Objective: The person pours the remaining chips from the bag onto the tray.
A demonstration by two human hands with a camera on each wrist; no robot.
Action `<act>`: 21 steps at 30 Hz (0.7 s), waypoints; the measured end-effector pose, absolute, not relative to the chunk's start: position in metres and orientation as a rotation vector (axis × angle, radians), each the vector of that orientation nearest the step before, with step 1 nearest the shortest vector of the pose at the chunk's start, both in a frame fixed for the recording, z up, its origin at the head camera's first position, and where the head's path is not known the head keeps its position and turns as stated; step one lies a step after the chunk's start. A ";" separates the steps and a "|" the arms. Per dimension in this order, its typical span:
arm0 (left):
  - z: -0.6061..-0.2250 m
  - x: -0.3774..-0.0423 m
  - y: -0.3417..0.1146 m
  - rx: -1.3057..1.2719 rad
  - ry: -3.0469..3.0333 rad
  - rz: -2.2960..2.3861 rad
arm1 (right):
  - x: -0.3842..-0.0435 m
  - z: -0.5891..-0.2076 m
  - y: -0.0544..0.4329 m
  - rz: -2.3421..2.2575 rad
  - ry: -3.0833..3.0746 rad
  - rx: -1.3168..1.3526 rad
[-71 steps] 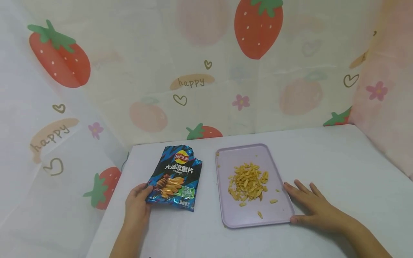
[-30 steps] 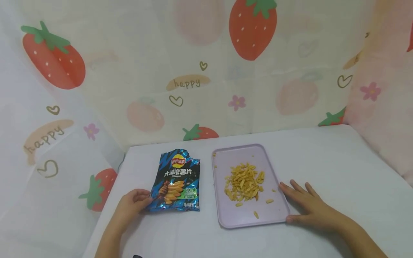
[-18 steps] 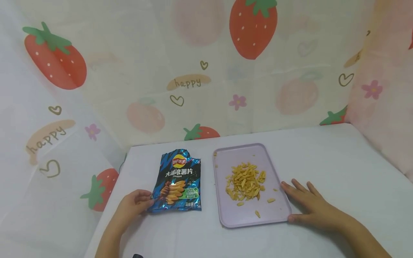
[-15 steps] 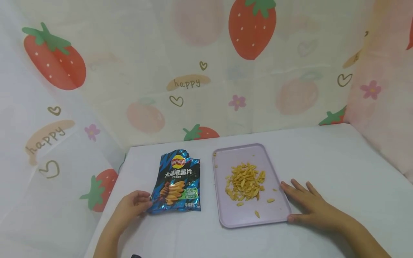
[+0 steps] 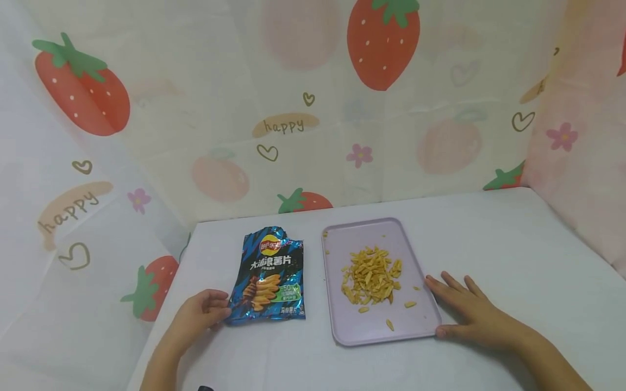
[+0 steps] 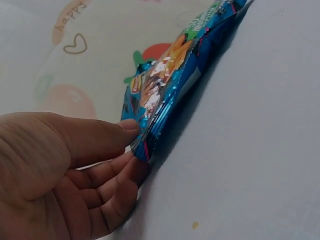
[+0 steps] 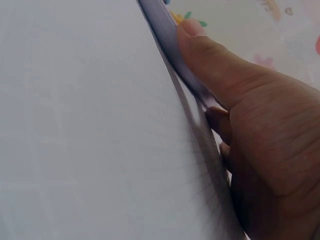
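On the left of the table lies a torn-topped blue and black chip bag (image 5: 270,274), printed with wavy chips. My left hand (image 5: 200,317) pinches its near left corner; in the left wrist view the thumb (image 6: 102,140) presses on top and the curled fingers sit beneath the corner. To the right lies a lilac tray (image 5: 359,328) with a heap of yellow chip pieces (image 5: 371,276) in its middle and a few stray ones nearer its front. My right hand (image 5: 476,317) rests beside the tray with fingers spread, the index and thumb tips against its right edge.
A white cloth covers the table (image 5: 513,244). Behind it stands a strawberry-print curtain (image 5: 313,157), which also closes off both sides. A small dark object (image 5: 206,388) shows at the bottom edge. One yellow crumb (image 6: 195,225) lies on the cloth by the left hand.
Since the oldest frame, the bag has turned slightly and come down flatter, and my left hand has shifted left and nearer. The right hand and tray hold their places. Almost nothing differs over the last second.
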State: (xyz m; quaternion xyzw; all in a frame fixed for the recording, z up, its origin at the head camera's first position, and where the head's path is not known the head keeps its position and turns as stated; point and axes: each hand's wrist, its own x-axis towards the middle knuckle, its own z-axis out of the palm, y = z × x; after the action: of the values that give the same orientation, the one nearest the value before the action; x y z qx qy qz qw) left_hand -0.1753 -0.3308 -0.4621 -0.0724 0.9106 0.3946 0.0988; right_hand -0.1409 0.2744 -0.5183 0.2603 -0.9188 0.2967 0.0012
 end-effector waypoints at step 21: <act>-0.454 -0.177 -0.323 -0.190 2.742 1.039 | -0.134 -0.510 0.274 0.984 -2.888 0.781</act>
State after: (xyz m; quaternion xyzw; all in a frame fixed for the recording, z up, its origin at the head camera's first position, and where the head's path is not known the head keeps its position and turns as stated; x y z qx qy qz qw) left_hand -0.1767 -0.3230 -0.4537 -0.0643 0.9283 0.3519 0.1014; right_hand -0.1342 0.2740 -0.5105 0.2479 -0.9170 0.3125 -0.0041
